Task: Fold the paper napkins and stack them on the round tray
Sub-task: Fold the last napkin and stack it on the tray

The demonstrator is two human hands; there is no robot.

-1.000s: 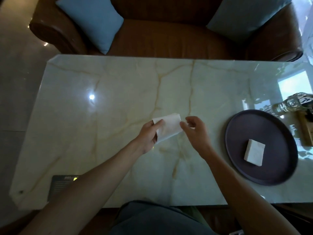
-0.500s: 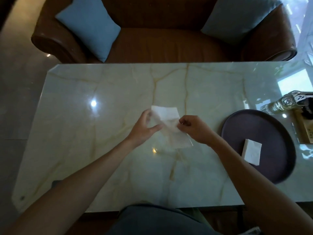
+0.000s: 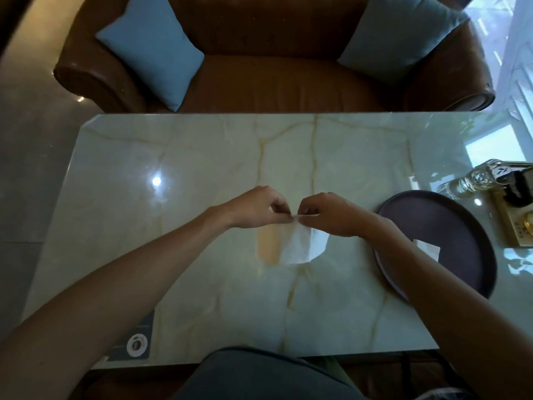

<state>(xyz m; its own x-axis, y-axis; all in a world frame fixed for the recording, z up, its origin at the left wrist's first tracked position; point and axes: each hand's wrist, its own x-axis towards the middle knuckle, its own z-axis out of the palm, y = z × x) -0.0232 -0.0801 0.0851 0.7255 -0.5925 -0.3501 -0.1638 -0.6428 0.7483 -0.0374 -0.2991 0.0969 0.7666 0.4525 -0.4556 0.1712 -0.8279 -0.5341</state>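
Partly hidden, left hand point(image 3: 253, 209) and right hand point(image 3: 328, 215) pinching hanging napkin point(image 3: 300, 246), forearm covering tray's point(image 3: 450, 226) folded napkin point(image 3: 428, 248)

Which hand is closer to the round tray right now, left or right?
Right. The right hand pinches the napkin just beside the round tray, its forearm crossing the tray's near rim. The left hand holds the same napkin edge one hand farther away.

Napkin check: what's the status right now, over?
Left hand and right hand pinching napkin top edge, hanging above table. One folded napkin on round tray. Nothing blocking.
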